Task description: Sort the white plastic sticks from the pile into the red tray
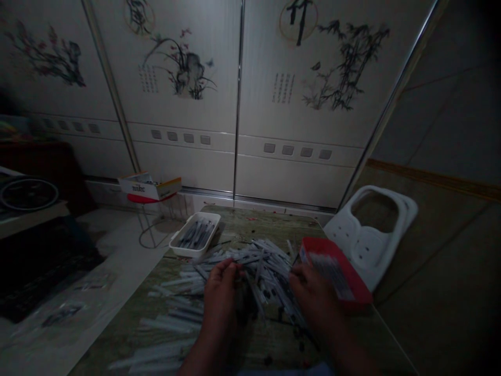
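A heap of clear pen barrels and refills (254, 266) lies across a worn low table (250, 224). My left hand (221, 292) rests on the heap with its fingers curled round a thin pen part. My right hand (311, 295) is beside it, fingers bent down into the pile near a red tray (354, 284) that holds more pens. What the right fingers grip is too dark to make out. A white tray (194, 233) with dark pens stands at the table's far left corner.
A white plastic stool (371, 230) leans at the table's right. A small open box (151, 187) sits on a wire stand by the painted wardrobe doors (238, 104). Dark items lie on the floor at left.
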A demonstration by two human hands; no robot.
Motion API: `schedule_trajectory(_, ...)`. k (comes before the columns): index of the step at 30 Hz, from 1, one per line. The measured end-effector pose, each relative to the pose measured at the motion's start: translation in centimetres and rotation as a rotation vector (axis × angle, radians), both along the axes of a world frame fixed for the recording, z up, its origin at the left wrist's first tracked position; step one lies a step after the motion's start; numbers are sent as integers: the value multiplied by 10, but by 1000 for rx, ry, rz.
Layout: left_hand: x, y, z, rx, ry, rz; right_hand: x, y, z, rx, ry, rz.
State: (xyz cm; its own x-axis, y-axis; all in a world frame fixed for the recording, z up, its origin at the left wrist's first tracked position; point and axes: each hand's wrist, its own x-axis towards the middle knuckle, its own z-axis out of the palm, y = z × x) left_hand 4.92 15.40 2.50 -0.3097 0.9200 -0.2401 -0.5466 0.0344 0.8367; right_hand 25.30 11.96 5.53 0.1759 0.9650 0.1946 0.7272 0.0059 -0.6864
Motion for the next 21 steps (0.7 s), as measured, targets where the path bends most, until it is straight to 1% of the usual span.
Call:
schedule_trajectory(2, -1, 0, 2, -8, -17, 24, -11, 3, -3, -59, -58, 51)
schedule_trajectory(5, -5, 0, 5, -13, 14, 55, -28, 5, -4, -166, -215, 107)
schedule_trajectory(8, -9, 0, 7, -21, 38, 72, -46, 2, -6, -256, -389, 161)
schedule_trajectory(11, -11, 0, 9, -22, 17, 75, -61, -5, -9, -315, -506, 191)
schedule_trajectory(16, -10, 0, 10, -29, 21, 66, -71, -12, -17, -323, -533, 189)
schedule_trajectory(21, -8, -2, 10, -22, -17, 24, -66, -15, -18, -315, -499, 178)
